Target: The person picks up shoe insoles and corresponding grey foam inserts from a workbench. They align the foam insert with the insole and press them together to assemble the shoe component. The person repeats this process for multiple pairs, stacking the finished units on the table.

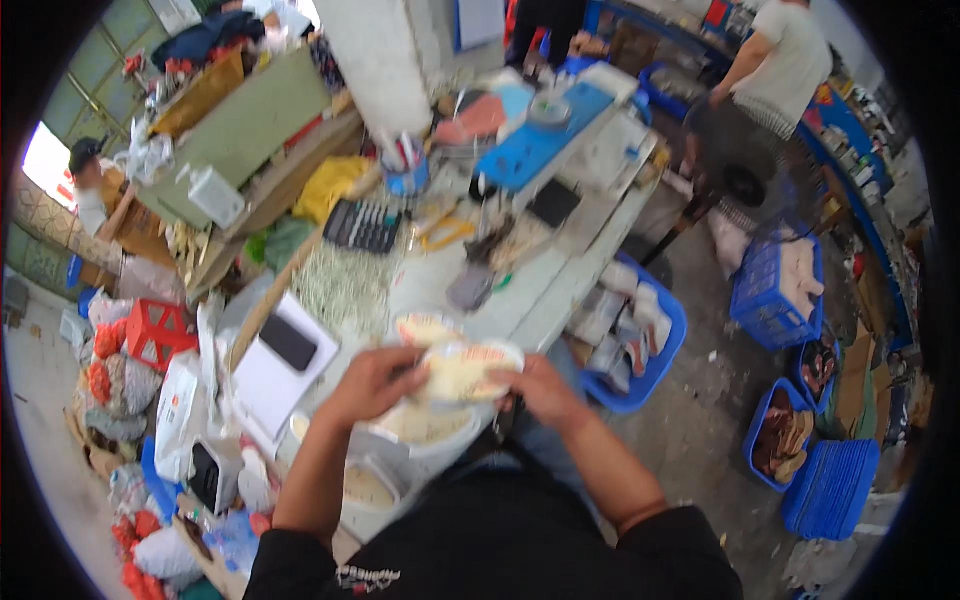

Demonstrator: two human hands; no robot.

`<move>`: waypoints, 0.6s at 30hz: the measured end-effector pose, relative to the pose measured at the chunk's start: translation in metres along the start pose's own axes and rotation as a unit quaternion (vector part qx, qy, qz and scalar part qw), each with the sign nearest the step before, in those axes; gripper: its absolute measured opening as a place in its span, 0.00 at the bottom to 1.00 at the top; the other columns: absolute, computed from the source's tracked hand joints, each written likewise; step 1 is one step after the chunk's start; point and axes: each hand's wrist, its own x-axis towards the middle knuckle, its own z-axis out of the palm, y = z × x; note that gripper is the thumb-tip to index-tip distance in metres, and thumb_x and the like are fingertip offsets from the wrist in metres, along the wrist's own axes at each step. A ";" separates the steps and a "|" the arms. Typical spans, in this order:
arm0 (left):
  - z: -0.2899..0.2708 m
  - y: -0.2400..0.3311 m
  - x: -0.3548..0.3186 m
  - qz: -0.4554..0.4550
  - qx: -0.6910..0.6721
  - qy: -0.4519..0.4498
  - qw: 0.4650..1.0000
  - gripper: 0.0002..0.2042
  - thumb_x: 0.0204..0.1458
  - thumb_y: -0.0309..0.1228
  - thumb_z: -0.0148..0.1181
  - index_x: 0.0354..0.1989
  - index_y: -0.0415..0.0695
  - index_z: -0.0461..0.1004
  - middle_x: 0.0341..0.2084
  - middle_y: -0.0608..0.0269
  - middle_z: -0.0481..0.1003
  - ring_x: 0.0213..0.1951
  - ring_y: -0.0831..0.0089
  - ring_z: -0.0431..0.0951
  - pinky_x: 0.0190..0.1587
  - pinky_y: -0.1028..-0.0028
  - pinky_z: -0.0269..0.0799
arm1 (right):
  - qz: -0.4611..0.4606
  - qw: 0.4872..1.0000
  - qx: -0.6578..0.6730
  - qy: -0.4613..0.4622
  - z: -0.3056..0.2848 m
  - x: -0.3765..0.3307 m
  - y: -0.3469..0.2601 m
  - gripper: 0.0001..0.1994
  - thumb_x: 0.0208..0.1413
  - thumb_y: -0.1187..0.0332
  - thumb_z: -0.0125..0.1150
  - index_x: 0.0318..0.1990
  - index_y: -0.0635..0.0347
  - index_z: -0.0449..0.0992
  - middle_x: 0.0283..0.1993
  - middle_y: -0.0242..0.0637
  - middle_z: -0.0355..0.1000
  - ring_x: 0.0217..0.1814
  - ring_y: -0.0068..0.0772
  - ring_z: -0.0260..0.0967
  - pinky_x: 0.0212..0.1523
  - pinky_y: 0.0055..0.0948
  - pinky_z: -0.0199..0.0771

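Note:
Both hands hold a pale cream oval piece (465,372) with a whitish rim and red print, blurred, raised above the table's near edge. My left hand (378,385) grips its left end with the fingers closed. At its right end my right hand (540,390) pinches the edge. Just behind it lies a similar cream piece (425,328) with red marks. Below my left hand, a larger cream piece with a white rim (430,425) rests on the table, and nearer to me is another pale one (368,487). Their exact kind cannot be made out.
On the table (540,300) are a calculator (363,225), a heap of pale strands (340,285), a phone (288,342) on white paper and a blue board (545,140). A blue basket (650,370) stands to the right, a fan (735,165) beyond. Two people are farther off.

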 end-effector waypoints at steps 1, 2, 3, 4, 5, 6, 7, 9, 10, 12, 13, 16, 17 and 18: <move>-0.002 0.003 0.010 -0.023 -0.011 -0.015 1.000 0.18 0.64 0.40 0.63 0.51 0.37 0.80 0.39 0.47 0.82 0.42 0.57 0.83 0.47 0.64 0.77 | -0.009 1.000 -0.002 0.015 -0.004 0.004 0.005 0.12 0.66 0.65 0.64 0.48 0.64 0.83 0.34 0.33 0.81 0.29 0.18 0.74 0.29 0.23 0.74; -0.005 0.005 0.016 0.002 -0.017 -0.007 1.000 0.18 0.64 0.39 0.63 0.51 0.34 0.80 0.41 0.49 0.82 0.43 0.62 0.82 0.49 0.66 0.76 | -0.026 0.999 0.015 0.021 -0.007 0.009 0.006 0.12 0.66 0.65 0.63 0.48 0.65 0.83 0.34 0.33 0.81 0.28 0.19 0.74 0.29 0.23 0.74; -0.008 0.007 0.023 0.033 -0.020 0.005 0.999 0.18 0.65 0.37 0.63 0.51 0.32 0.79 0.43 0.50 0.82 0.45 0.67 0.82 0.50 0.68 0.76 | -0.048 0.998 0.028 0.028 -0.007 0.012 0.007 0.13 0.66 0.65 0.62 0.48 0.66 0.83 0.34 0.34 0.81 0.27 0.20 0.73 0.29 0.23 0.73; -0.010 0.017 0.028 0.019 -0.060 -0.008 0.998 0.18 0.65 0.38 0.62 0.51 0.32 0.79 0.43 0.50 0.82 0.45 0.68 0.81 0.50 0.68 0.76 | -0.058 0.996 0.056 0.024 -0.002 0.010 0.004 0.12 0.66 0.64 0.61 0.45 0.65 0.83 0.32 0.33 0.80 0.27 0.18 0.72 0.29 0.22 0.72; -0.016 0.026 0.036 0.014 -0.095 -0.014 0.995 0.18 0.66 0.38 0.61 0.51 0.33 0.79 0.43 0.51 0.82 0.45 0.68 0.81 0.50 0.69 0.76 | -0.078 0.994 0.078 0.019 0.001 0.010 -0.011 0.13 0.67 0.63 0.61 0.43 0.64 0.83 0.31 0.31 0.80 0.27 0.17 0.71 0.29 0.21 0.70; -0.014 0.020 0.039 0.040 -0.081 -0.001 0.996 0.18 0.66 0.38 0.61 0.50 0.33 0.79 0.40 0.54 0.82 0.42 0.72 0.79 0.48 0.71 0.75 | -0.099 0.990 0.101 0.015 0.004 0.010 -0.017 0.13 0.67 0.62 0.60 0.41 0.63 0.84 0.30 0.30 0.79 0.26 0.16 0.70 0.29 0.21 0.69; -0.016 0.019 0.044 0.031 -0.082 -0.012 0.996 0.17 0.66 0.38 0.61 0.49 0.34 0.79 0.39 0.56 0.81 0.41 0.73 0.78 0.46 0.72 0.74 | -0.107 0.990 0.092 0.020 0.002 0.012 -0.017 0.13 0.67 0.62 0.60 0.41 0.63 0.84 0.30 0.30 0.79 0.26 0.16 0.69 0.28 0.20 0.68; -0.021 0.018 0.053 0.012 -0.083 -0.034 0.996 0.16 0.66 0.38 0.62 0.48 0.35 0.78 0.35 0.61 0.79 0.38 0.76 0.76 0.43 0.74 0.73 | -0.124 0.989 0.074 0.033 0.000 0.016 -0.016 0.14 0.67 0.62 0.58 0.41 0.64 0.83 0.29 0.30 0.78 0.25 0.15 0.68 0.28 0.20 0.66; -0.021 0.014 0.058 0.021 -0.083 -0.025 0.996 0.15 0.65 0.39 0.63 0.46 0.36 0.77 0.34 0.62 0.78 0.36 0.76 0.75 0.41 0.74 0.72 | -0.134 0.987 0.074 0.045 0.000 0.018 -0.018 0.14 0.67 0.62 0.58 0.41 0.64 0.83 0.29 0.29 0.78 0.25 0.15 0.68 0.27 0.20 0.65; -0.020 0.002 0.069 0.039 -0.083 -0.006 0.996 0.14 0.65 0.39 0.64 0.43 0.39 0.76 0.30 0.64 0.77 0.33 0.77 0.75 0.37 0.75 0.72 | -0.153 0.983 0.076 0.069 0.003 0.022 -0.023 0.14 0.67 0.61 0.59 0.41 0.63 0.83 0.28 0.28 0.77 0.24 0.14 0.66 0.27 0.20 0.64; -0.020 0.000 0.076 0.031 -0.102 -0.012 0.994 0.13 0.64 0.39 0.65 0.43 0.40 0.75 0.30 0.66 0.76 0.32 0.78 0.73 0.36 0.76 0.70 | -0.152 0.983 0.079 0.073 0.001 0.025 -0.023 0.13 0.67 0.61 0.59 0.41 0.63 0.83 0.27 0.28 0.76 0.24 0.15 0.66 0.27 0.21 0.64; -0.022 -0.010 0.100 0.018 -0.184 -0.034 0.982 0.12 0.63 0.38 0.67 0.41 0.42 0.75 0.28 0.73 0.73 0.32 0.85 0.69 0.34 0.79 0.65 | -0.148 0.981 0.092 0.083 -0.005 0.040 -0.023 0.13 0.66 0.61 0.60 0.41 0.62 0.83 0.25 0.26 0.73 0.24 0.15 0.64 0.27 0.21 0.63; -0.026 -0.013 0.103 0.005 -0.177 -0.047 0.983 0.12 0.63 0.38 0.67 0.42 0.42 0.74 0.29 0.74 0.73 0.33 0.85 0.69 0.35 0.80 0.65 | -0.147 0.981 0.097 0.086 -0.003 0.043 -0.027 0.13 0.67 0.61 0.60 0.40 0.62 0.83 0.25 0.25 0.73 0.24 0.14 0.64 0.26 0.20 0.62; -0.030 -0.015 0.106 -0.007 -0.170 -0.058 0.984 0.12 0.64 0.38 0.66 0.42 0.42 0.74 0.30 0.74 0.72 0.34 0.86 0.68 0.36 0.80 0.64 | -0.147 0.980 0.103 0.089 -0.002 0.045 -0.030 0.12 0.67 0.61 0.61 0.40 0.61 0.83 0.26 0.23 0.73 0.24 0.12 0.63 0.25 0.20 0.61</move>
